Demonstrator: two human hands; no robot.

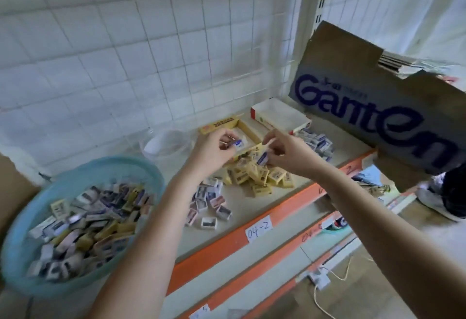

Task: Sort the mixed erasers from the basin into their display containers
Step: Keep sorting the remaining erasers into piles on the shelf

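The left hand has a narrow grip: its curled fingertips pinch a small blue-and-white eraser, wrist bent back and forearm reaching up from below. Just to its right, the right hand pinches a blue-labelled eraser in an equally tight grip, its forearm coming in from the lower right. Both grips hover over the shelf, close together but apart. Directly behind them lies the open yellow display box, with a white-and-red box further back right. Under the right grip sits a heap of yellow erasers. The teal basin of mixed erasers lies well to the lower left.
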